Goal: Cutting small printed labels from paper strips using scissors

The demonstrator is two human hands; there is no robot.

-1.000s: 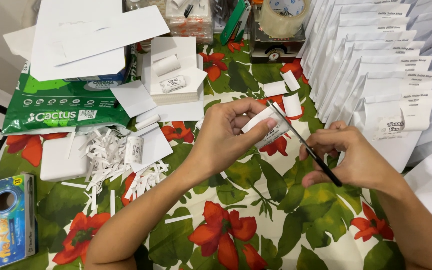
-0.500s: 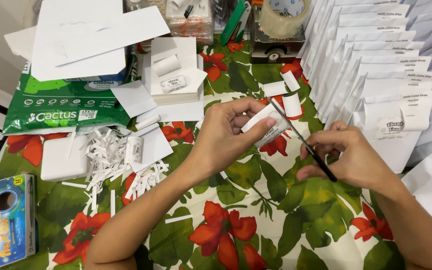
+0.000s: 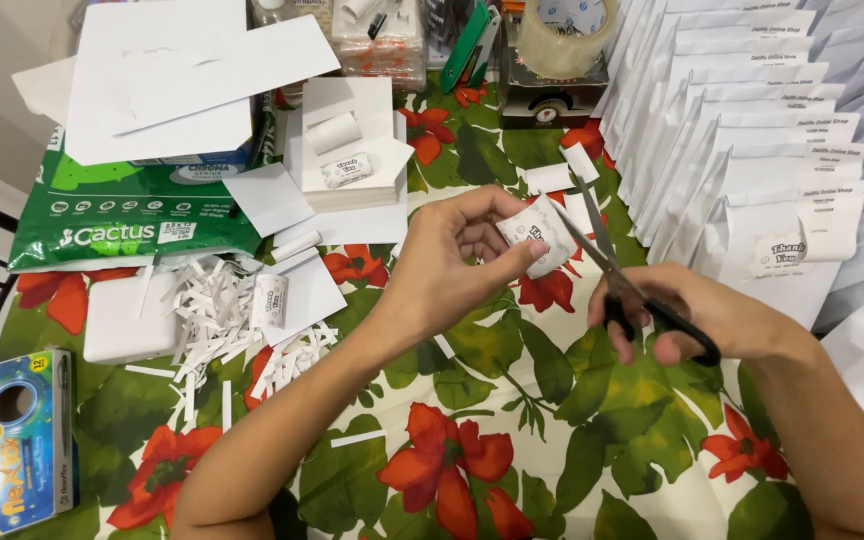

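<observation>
- The label (image 3: 537, 232) sits pinched in the left hand (image 3: 457, 262), held above the tabletop (image 3: 552, 440) — just left of the scissors (image 3: 620, 285).
- Scissor blades are open, pointing up-left, tips beside the label's right edge.
- Right hand (image 3: 707, 320) is closed round the black handles — nearer to the envelopes (image 3: 752, 150).

Black-handled scissors (image 3: 620, 262), white paper slip (image 3: 540, 233), red-flowered green-leafed tablecloth (image 3: 512, 440).
</observation>
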